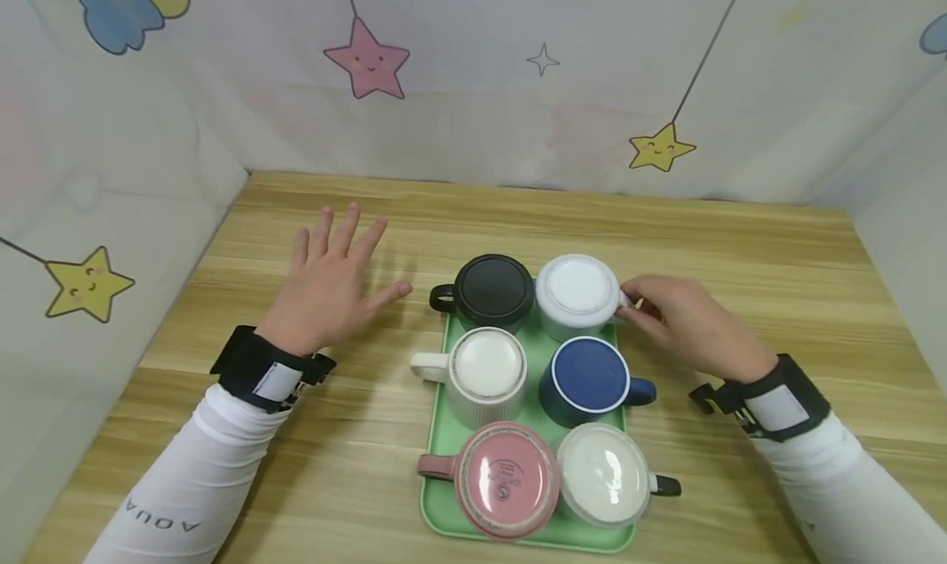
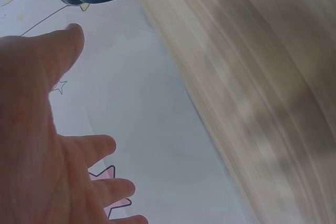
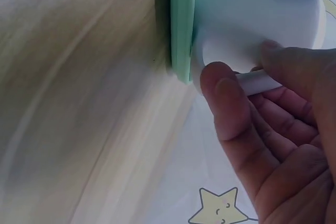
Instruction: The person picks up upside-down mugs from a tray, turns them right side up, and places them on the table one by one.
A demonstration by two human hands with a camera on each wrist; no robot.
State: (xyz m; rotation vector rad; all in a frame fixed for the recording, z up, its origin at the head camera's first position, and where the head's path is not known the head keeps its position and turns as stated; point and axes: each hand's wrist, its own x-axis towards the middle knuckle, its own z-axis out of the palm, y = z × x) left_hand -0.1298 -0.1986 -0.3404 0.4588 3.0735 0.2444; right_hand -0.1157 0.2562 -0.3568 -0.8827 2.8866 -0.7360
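left hand (image 1: 325,288): fingers and thumb spread wide, back of hand upward; over the desk (image 1: 355,465), near the black mug (image 1: 494,288) and apart from it.

green tray (image 1: 441,510): rectangular, rounded corners; on the desk; carries mugs in two columns, bases up.

left column, far to near: black mug; ribbed off-white mug (image 1: 488,371); pink mug (image 1: 506,482), dark maker's stamp on base. handles point left.

right column, far to near: white mug (image 1: 579,288), plain and smooth, upside down at the tray's far right corner, beside the black mug, handle to the right; navy mug (image 1: 588,383), white ring round base; cream mug (image 1: 607,473), glossy, black-ended handle.

right hand (image 1: 695,321): thumb and forefinger pinching the white mug's handle (image 3: 260,81), other fingers curled.
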